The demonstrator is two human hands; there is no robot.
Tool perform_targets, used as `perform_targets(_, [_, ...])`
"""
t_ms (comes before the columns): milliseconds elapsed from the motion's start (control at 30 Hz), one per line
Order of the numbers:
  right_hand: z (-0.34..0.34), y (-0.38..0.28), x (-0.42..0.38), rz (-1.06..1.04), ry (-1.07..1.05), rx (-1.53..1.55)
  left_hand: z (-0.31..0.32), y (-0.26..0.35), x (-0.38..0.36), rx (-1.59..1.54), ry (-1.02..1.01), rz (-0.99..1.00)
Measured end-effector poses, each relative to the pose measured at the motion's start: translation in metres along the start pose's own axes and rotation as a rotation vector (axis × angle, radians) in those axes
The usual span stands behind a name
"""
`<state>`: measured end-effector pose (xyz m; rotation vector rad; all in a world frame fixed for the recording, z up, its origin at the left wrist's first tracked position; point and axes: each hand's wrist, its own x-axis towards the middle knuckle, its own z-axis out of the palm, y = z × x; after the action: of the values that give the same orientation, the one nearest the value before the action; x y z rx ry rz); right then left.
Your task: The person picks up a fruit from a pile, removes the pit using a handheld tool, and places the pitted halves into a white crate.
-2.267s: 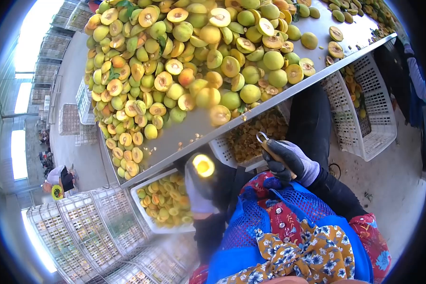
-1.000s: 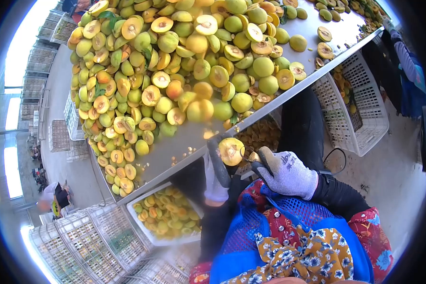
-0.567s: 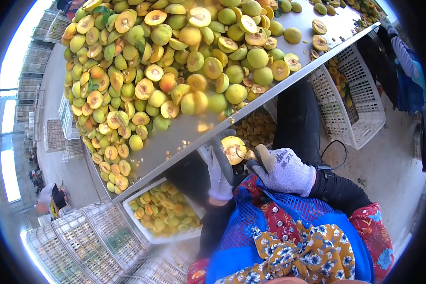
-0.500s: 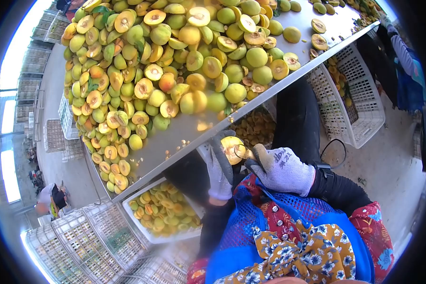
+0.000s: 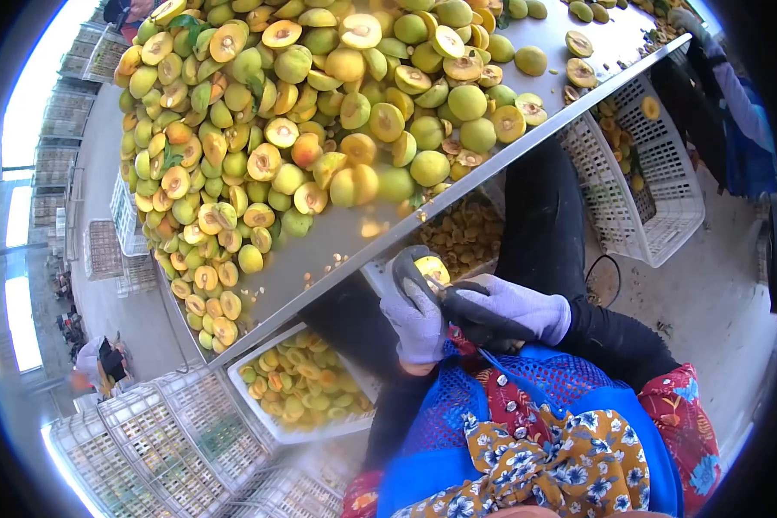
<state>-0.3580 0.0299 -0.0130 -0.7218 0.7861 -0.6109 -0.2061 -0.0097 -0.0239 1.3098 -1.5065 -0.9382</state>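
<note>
My left hand (image 5: 415, 312), in a pale lilac glove with dark grey fingers, is closed around a yellow stone fruit (image 5: 432, 268) with its cut face showing. My right hand (image 5: 508, 309), gloved alike, is closed with its fingertips against the fruit's lower right side. Whatever it grips is mostly hidden by the fingers. Both hands are above my lap, just below the metal table edge (image 5: 457, 194). A big heap of whole and halved yellow-green stone fruit (image 5: 259, 112) covers much of the table.
A white crate of fruit halves (image 5: 298, 380) stands at lower left. Under the table edge lies a container of small brownish pieces (image 5: 462, 231). At right, a white slatted basket (image 5: 665, 216) stands near another person's sleeve (image 5: 742, 108). Stacked crates (image 5: 173, 432) fill the lower left.
My right hand has turned over, its dark fingers now showing, and shifted slightly down and left. The fruit has tilted in my left hand. A piece of fruit appears above the right basket.
</note>
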Motion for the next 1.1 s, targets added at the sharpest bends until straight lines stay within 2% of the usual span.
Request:
perform_targets(67, [0.003, -0.02, -0.012, 0.152, -0.05, 0.407, -0.001, -0.002, 0.002, -0.005, -0.038, 0.11])
perform_targets(100, [0.003, -0.024, -0.011, 0.318, -0.104, 0.687, -0.003, -0.003, 0.003, -0.017, -0.097, 0.052])
perform_targets(200, [-0.004, -0.007, -0.005, 0.336, -0.297, 0.956, -0.004, -0.009, 0.005, -0.075, -0.239, -0.094])
perform_targets(233, [0.002, -0.012, -0.011, 0.332, -0.088, 0.805, -0.002, -0.014, 0.004, -0.108, -0.263, -0.125])
perform_targets(333, [0.002, -0.003, -0.01, 0.318, -0.106, 0.933, 0.0, -0.025, 0.003, -0.19, -0.289, -0.11])
perform_targets(433, [-0.011, 0.021, -0.002, 0.434, -0.502, 1.488, 0.0, -0.032, -0.002, -0.354, -0.331, -0.163])
perform_targets(567, [-0.011, 0.027, -0.001, 0.366, -0.545, 1.558, 0.004, -0.035, 0.005, -0.444, -0.417, -0.178])
perform_targets(633, [-0.008, 0.025, -0.005, 0.183, -0.59, 1.396, 0.006, -0.06, -0.002, -0.384, -0.389, -0.171])
perform_targets(667, [-0.003, 0.022, -0.008, 0.1, -0.611, 1.316, 0.006, -0.092, -0.012, -0.315, -0.343, -0.149])
perform_targets(700, [0.001, 0.01, -0.012, -0.019, -0.572, 1.154, 0.005, -0.091, -0.012, -0.19, -0.318, -0.072])
perform_targets(800, [-0.008, -0.006, -0.01, -0.091, -0.298, 1.036, -0.025, -0.037, -0.002, 0.327, -0.317, 0.23])
perform_targets(833, [-0.019, -0.004, -0.011, 0.034, -0.187, 1.023, -0.037, -0.037, -0.001, 0.382, -0.219, 0.267])
perform_targets(900, [-0.024, -0.008, -0.012, 0.025, 0.007, 0.767, -0.086, -0.038, -0.006, 0.632, -0.16, 0.286])
perform_targets(933, [-0.022, -0.006, -0.013, 0.022, 0.098, 0.649, -0.11, -0.043, -0.011, 0.759, -0.111, 0.261])
perform_targets(1000, [-0.026, 0.0, -0.01, 0.022, 0.155, 0.46, -0.17, -0.073, -0.029, 0.864, 0.016, -0.174])
perform_targets(1033, [-0.03, 0.005, -0.006, 0.019, 0.182, 0.363, -0.183, -0.063, -0.027, 1.063, 0.048, -0.516])
perform_targets(1067, [-0.031, 0.008, -0.003, 0.018, 0.212, 0.266, -0.187, -0.06, -0.024, 1.229, 0.051, -0.521])
perform_targets(1100, [-0.029, 0.006, -0.003, 0.033, 0.211, 0.303, -0.189, -0.058, -0.02, 1.392, 0.056, -0.527])
